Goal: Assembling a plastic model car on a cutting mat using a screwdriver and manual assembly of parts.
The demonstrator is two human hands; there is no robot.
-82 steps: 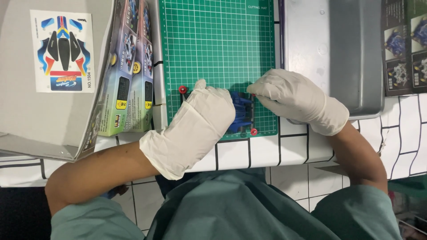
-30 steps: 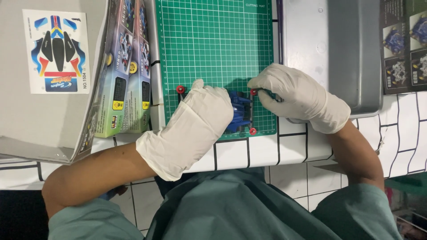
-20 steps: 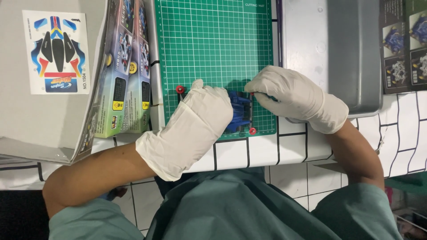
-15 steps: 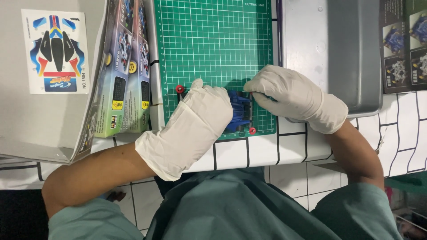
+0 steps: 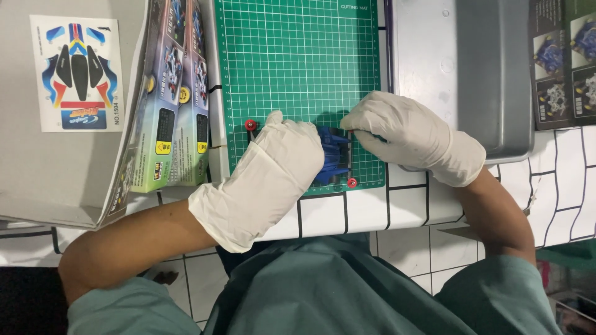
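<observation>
Saw left hand (image 5: pixel 273 167) clamped over blue toy car chassis (image 5: pixel 334 158) on green cutting mat (image 5: pixel 298 68). Right hand (image 5: pixel 403 133) pinched its red-roller end. I'd judged: brace chassis flat, press squarely.

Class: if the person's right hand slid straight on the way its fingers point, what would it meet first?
The right hand points leftward; it would probably meet the blue toy car chassis first, then the left hand.

White tiled worktop (image 5: pixel 577 180) with dark grout lines (evenly lit, soft shadows). Green gridded cutting mat (image 5: pixel 298 62) laid flat on it, grey metal tray (image 5: pixel 459 62) just beside.
</observation>
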